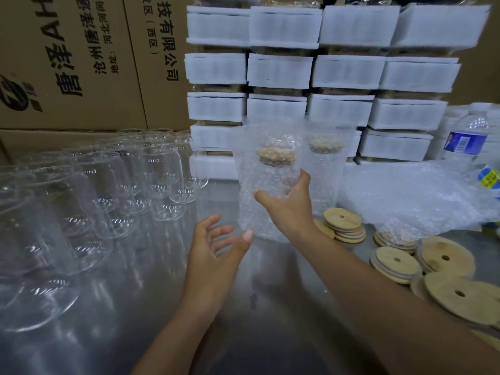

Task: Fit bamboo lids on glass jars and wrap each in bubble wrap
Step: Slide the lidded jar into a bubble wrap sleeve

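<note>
A person is working at a steel table (162, 307), seen from above through a head-worn camera. The right hand (286, 204) is gripping a bubble-wrapped jar (266, 180) at mid-height, thumb on the near side and fingers curling round the far side. This is probably pinning the loose wrap against the glass so it does not unroll. The jar is sitting at the centre of the view, just in front of a second wrapped jar (324, 169). Whether its base is touching the table cannot be told.

The jar is standing upright, its long axis vertical. Its bamboo lid (276, 154) is showing through the bubbles at the top and facing up, with spare wrap rising above it.

The left hand (216, 244) is hovering just below and left of the jar, empty. Its fingers are spread and relaxed and its thumb is reaching toward the wrap's lower edge, seemingly ready to steady or tuck it.

Bare glass jars (159, 171) are crowding the table's left side, close at hand for the next round. Loose bamboo lids (443, 257) and a heap of bubble wrap (405, 193) are lying to the right. White foam-wrapped bundles (281, 70) are standing stacked behind, beside cardboard boxes (81, 63) and a water bottle (465, 142).
</note>
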`<state>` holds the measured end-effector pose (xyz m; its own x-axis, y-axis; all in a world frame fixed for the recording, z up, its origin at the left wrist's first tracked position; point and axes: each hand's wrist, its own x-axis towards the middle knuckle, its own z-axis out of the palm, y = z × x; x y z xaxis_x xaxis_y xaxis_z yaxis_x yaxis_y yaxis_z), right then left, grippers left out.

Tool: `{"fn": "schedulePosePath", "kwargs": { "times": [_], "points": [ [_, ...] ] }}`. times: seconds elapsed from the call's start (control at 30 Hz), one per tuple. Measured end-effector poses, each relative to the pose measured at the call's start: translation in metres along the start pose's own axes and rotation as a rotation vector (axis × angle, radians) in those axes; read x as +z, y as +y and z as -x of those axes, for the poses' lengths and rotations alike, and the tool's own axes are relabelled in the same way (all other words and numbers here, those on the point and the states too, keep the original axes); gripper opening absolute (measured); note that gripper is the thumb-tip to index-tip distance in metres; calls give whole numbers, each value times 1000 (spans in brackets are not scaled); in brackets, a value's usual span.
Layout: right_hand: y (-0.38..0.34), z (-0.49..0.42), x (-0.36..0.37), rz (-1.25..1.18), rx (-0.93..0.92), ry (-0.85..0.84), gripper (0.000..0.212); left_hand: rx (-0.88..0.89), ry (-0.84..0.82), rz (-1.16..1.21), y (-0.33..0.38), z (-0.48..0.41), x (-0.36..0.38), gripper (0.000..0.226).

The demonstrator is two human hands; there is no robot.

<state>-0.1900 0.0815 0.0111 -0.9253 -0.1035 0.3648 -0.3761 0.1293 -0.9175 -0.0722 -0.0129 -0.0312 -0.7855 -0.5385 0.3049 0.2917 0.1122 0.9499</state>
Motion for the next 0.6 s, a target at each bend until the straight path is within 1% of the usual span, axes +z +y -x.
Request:
{"fn": "schedulePosePath", "kwargs": {
  "times": [0.1, 0.3, 0.47, 0.53, 0.6],
  "points": [
    [1, 2, 3, 15, -17, 14, 96, -4, 0, -14, 1, 0, -1, 64],
    [4, 7, 10, 38, -48, 124, 99, -26, 1, -20, 4, 3, -1, 62],
    [5, 10, 10, 113, -76, 107, 105, -47, 8, -22, 6, 5, 1, 58],
    [2, 13, 7, 156, -97, 115, 108, -59, 19, -29, 7, 6, 1, 53],
    [-4, 18, 8, 198, -134, 138, 109, -70, 43, -29, 5, 4, 1, 43]
  ]
}}
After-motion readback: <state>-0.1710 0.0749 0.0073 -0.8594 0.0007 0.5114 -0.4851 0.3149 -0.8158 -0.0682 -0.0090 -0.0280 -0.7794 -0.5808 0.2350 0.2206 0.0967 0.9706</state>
